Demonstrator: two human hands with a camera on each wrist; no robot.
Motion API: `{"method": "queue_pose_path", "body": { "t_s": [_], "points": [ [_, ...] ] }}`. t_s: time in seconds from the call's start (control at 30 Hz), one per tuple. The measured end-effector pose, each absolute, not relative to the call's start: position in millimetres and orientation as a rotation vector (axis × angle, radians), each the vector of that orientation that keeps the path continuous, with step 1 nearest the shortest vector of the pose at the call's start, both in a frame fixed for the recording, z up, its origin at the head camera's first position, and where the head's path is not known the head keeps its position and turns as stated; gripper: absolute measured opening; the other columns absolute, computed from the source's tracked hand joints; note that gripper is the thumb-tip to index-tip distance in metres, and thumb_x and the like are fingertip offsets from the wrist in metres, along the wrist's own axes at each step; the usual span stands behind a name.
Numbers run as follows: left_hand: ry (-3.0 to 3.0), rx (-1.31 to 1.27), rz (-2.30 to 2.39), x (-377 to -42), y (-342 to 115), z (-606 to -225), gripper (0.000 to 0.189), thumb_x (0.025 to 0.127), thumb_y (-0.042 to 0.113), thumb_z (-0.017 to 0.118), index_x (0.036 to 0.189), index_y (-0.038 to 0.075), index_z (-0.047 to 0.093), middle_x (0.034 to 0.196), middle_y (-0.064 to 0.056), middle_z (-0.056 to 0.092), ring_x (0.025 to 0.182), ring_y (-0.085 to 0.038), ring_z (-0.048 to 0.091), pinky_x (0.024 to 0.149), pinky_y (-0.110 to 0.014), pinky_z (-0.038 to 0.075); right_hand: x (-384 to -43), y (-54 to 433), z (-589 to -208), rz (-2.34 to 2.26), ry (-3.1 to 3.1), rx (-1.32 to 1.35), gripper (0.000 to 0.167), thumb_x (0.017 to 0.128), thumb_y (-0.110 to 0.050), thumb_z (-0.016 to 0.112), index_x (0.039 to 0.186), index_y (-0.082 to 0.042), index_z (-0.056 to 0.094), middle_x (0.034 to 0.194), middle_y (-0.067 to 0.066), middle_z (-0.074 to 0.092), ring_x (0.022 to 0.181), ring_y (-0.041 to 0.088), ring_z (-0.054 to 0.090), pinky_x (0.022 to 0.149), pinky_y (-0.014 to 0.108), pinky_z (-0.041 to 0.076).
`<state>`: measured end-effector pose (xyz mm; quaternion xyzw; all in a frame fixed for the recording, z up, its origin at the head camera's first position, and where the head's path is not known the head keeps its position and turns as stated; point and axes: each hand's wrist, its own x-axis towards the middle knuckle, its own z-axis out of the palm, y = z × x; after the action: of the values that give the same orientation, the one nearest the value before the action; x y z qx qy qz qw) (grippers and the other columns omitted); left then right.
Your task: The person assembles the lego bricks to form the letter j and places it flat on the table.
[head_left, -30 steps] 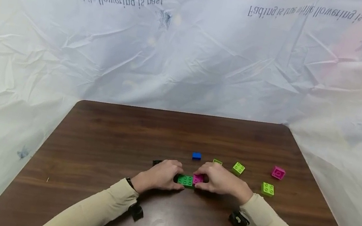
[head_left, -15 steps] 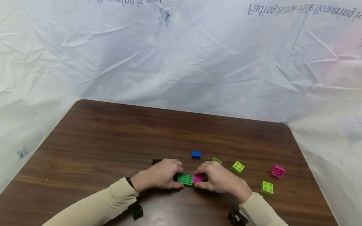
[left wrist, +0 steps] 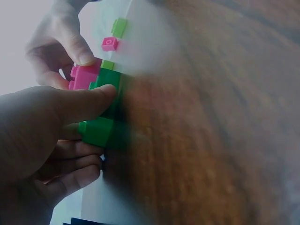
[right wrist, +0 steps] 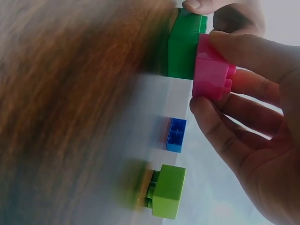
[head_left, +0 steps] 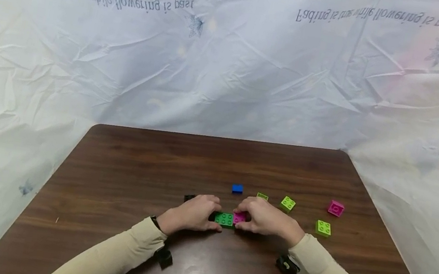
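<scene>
Near the middle of the table, a long green toy building brick (head_left: 224, 219) lies with its studs up. My left hand (head_left: 196, 212) grips it at its left end, thumb at the near side and fingers at the far side. A pink brick (head_left: 238, 218) sits over the green brick's right end, studs up. My right hand (head_left: 268, 218) pinches this pink brick between thumb and fingers. In the right wrist view, the pink brick (right wrist: 209, 70) stands on the stud side of the green brick (right wrist: 185, 49), its end jutting a little past it.
Beyond the hands lie a blue brick (head_left: 237, 189) and a lime brick (head_left: 288, 204); another lime brick (head_left: 262, 196) is partly hidden behind my right hand. Farther right are a lime brick (head_left: 323, 228) and a pink brick (head_left: 336, 208). A black piece (head_left: 189, 197) shows behind my left hand.
</scene>
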<state>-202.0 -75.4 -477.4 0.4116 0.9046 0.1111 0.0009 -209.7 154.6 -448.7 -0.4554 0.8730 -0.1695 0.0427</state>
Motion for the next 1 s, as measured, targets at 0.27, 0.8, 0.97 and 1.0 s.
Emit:
{"method": "queue_pose_path", "body": {
  "t_s": [0.27,0.8,0.97,1.0],
  "points": [
    [2.808,1.305,0.310,-201,-77,-476,0.042,0.075,0.052,0.061,0.099,0.017,0.064,0.092,0.006,0.056,0.078,-0.005,0.051,0.067,-0.021,0.045,-208,154,-450,-0.507,2.651,-1.383,0.030,0.080,-0.035,0.062,0.101,-0.014,0.066,0.094,-0.006,0.062,0.086,0.003,0.054,0.074,0.023,0.047],
    [2.845,1.355,0.378,-204,-85,-468,0.038,0.079,0.046,0.060,0.102,0.017,0.065,0.094,0.006,0.057,0.086,-0.005,0.053,0.074,-0.023,0.046,-206,154,-448,-0.471,2.688,-1.387,0.029,0.080,-0.035,0.062,0.101,-0.014,0.066,0.093,-0.006,0.063,0.085,0.004,0.055,0.074,0.023,0.047],
    [2.864,1.386,0.426,-205,-91,-461,0.036,0.079,0.043,0.061,0.103,0.016,0.065,0.094,0.005,0.058,0.088,-0.007,0.054,0.076,-0.025,0.046,-206,153,-448,-0.476,2.696,-1.410,0.027,0.080,-0.034,0.063,0.098,-0.014,0.066,0.091,-0.006,0.063,0.084,0.005,0.055,0.073,0.023,0.047],
    [2.869,1.386,0.435,-205,-92,-460,0.037,0.079,0.042,0.061,0.103,0.015,0.065,0.095,0.005,0.058,0.088,-0.007,0.054,0.076,-0.025,0.046,-206,153,-448,-0.477,2.697,-1.417,0.027,0.080,-0.034,0.063,0.097,-0.014,0.066,0.090,-0.006,0.063,0.084,0.005,0.055,0.073,0.023,0.047]
  ]
}}
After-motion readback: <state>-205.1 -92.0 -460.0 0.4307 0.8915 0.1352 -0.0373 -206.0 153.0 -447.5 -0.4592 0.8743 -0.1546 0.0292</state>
